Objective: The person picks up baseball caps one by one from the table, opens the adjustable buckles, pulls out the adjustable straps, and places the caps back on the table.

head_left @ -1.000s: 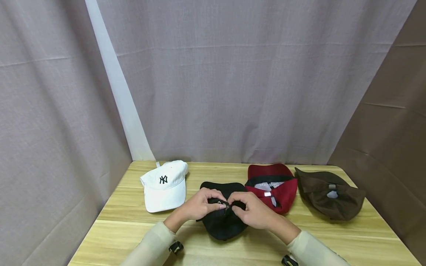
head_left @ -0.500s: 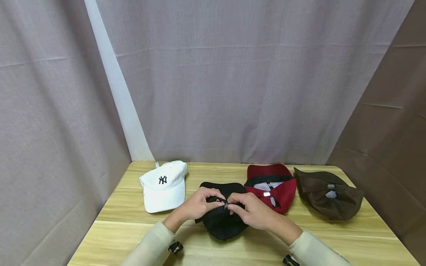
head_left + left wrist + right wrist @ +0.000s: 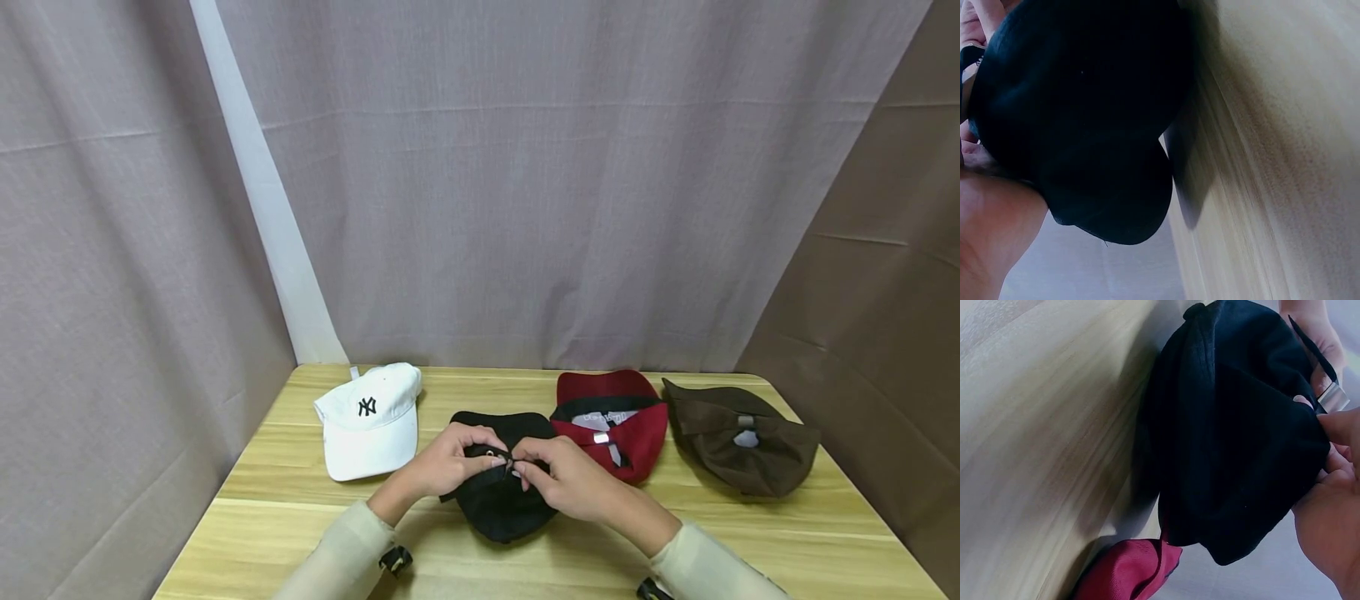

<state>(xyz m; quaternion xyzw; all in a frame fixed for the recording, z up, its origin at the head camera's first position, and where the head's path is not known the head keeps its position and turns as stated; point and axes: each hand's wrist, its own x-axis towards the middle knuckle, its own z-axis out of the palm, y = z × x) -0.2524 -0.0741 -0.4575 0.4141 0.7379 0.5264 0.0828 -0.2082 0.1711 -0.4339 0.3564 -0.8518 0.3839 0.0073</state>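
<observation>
A black cap (image 3: pixel 501 518) lies in the middle of the table, its brim toward the back. Both hands are at the adjustment strap (image 3: pixel 1315 351) at the cap's rear. My left hand (image 3: pixel 450 458) pinches the strap between thumb and fingers, by a small metal eyelet. Close on its right, my right hand (image 3: pixel 570 479) pinches the strap area near a metal buckle (image 3: pixel 1335 398). In the left wrist view the crown (image 3: pixel 1085 106) covers most of the fingers. Exactly how the strap end sits in the buckle cannot be made out.
A white cap (image 3: pixel 371 423) lies to the left. On the right are a red cap (image 3: pixel 641 442), close beside the black one, and a dark brown cap (image 3: pixel 772 467). The wooden table (image 3: pixel 255 533) meets a grey curtain (image 3: pixel 480 208) at the back.
My right thumb and fingertips have shifted slightly left and in against the strap, by the left fingertips. The left hand and the caps stay almost in place.
</observation>
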